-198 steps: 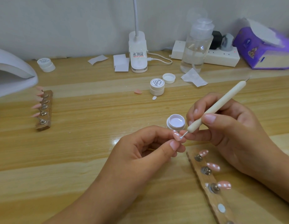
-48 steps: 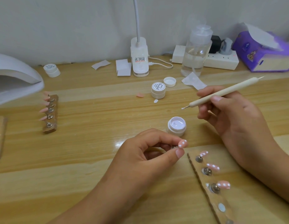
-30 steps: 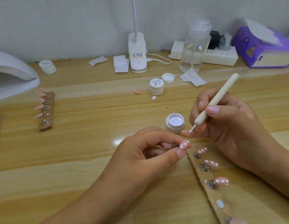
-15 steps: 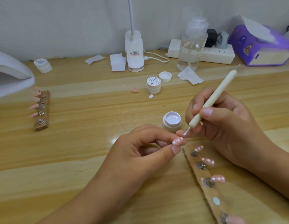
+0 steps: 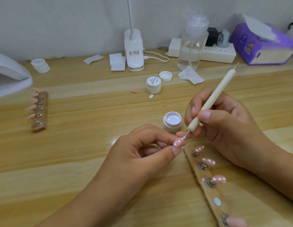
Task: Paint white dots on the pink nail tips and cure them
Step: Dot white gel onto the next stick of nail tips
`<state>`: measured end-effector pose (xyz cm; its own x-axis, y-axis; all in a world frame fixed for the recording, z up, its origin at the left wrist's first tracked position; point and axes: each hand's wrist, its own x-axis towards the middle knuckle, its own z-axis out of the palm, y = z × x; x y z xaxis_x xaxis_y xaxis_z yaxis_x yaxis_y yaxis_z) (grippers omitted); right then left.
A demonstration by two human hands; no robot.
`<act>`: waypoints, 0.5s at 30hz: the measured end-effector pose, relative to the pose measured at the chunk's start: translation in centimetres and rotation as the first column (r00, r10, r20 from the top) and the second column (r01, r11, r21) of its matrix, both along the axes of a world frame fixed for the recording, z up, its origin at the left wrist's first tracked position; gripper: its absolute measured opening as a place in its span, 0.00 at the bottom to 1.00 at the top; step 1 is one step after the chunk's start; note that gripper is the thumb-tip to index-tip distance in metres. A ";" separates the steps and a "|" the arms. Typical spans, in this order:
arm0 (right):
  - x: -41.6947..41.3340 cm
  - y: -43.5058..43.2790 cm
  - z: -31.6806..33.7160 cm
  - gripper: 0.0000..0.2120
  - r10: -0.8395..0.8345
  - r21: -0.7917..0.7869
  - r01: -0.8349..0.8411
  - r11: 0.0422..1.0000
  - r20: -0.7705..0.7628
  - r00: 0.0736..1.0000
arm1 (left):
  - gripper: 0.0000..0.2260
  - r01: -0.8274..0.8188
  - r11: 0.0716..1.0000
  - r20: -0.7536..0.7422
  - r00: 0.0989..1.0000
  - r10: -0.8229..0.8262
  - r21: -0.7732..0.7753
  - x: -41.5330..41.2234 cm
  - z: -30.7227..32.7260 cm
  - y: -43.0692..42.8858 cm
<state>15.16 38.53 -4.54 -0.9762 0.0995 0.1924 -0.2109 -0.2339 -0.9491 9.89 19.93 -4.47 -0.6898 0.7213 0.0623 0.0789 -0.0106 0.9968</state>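
One tip (image 5: 179,142) pinched between my left hand's (image 5: 137,158) thumb and forefinger, three white dots on it, right hand (image 5: 227,125) curled round one pen (image 5: 213,99), point touching the tip, one open pot (image 5: 172,122) just behind, three dotted tips (image 5: 208,161) on the near strip (image 5: 211,193)

Wood table (image 5: 87,122), open gel pot (image 5: 172,121), nail strip L (image 5: 39,112), nail strip R (image 5: 206,181), lamp (image 5: 10,74)

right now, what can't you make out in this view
- Head view: curing lamp cut off by left edge; its inside unseen.
- Underside of held nail tip hidden by left hand fingers.
- Last tip on near strip blurred at bottom edge; dots unclear.
- Tips on far strip blurred.
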 end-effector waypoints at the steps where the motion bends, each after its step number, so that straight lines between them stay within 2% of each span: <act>1: 0.0 0.0 0.0 0.03 0.000 0.002 0.000 1.000 -0.001 1.000 | 0.03 0.001 1.000 0.000 1.000 -0.001 0.000 0.0 0.0 0.0; 15: 0.1 0.0 0.0 0.03 -0.010 0.031 0.010 0.999 -0.002 1.000 | 0.03 0.002 1.000 -0.008 1.000 -0.002 -0.006 0.0 -0.1 0.0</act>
